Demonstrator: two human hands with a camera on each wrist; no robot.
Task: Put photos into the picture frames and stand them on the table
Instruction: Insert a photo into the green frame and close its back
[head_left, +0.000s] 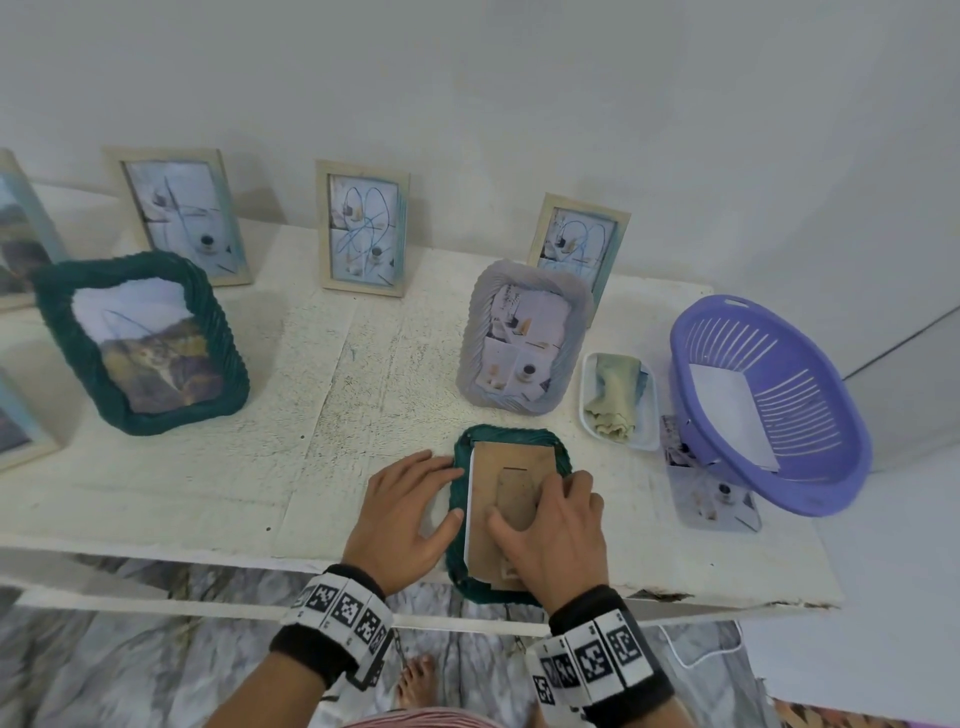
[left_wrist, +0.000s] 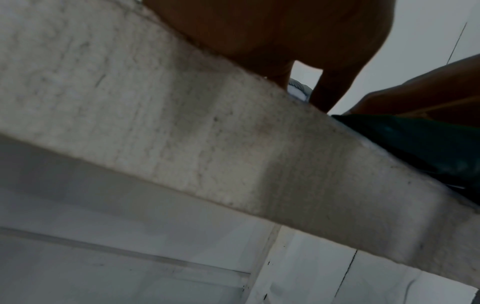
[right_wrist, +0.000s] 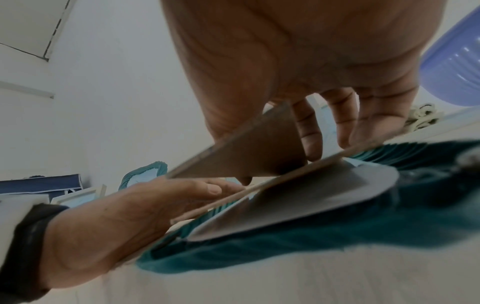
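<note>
Several frames with photos (head_left: 361, 228) are already stood up along the far desk (head_left: 208, 483), while one green frame (head_left: 511, 512) is laid face down at the near edge, steadied by the spread left hand (head_left: 405, 519) as its brown back board (head_left: 511, 488) is pressed by the right hand (head_left: 550, 540), and a loose photo (head_left: 711, 499) is left by the purple basket (head_left: 769, 405).

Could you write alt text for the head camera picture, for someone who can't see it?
Two hands work on a green frame lying face down at a white table's edge, right hand on its brown backing board, left hand alongside. Filled frames stand behind.

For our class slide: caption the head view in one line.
Both hands, left and right, press the backing board into a face-down green frame.
</note>
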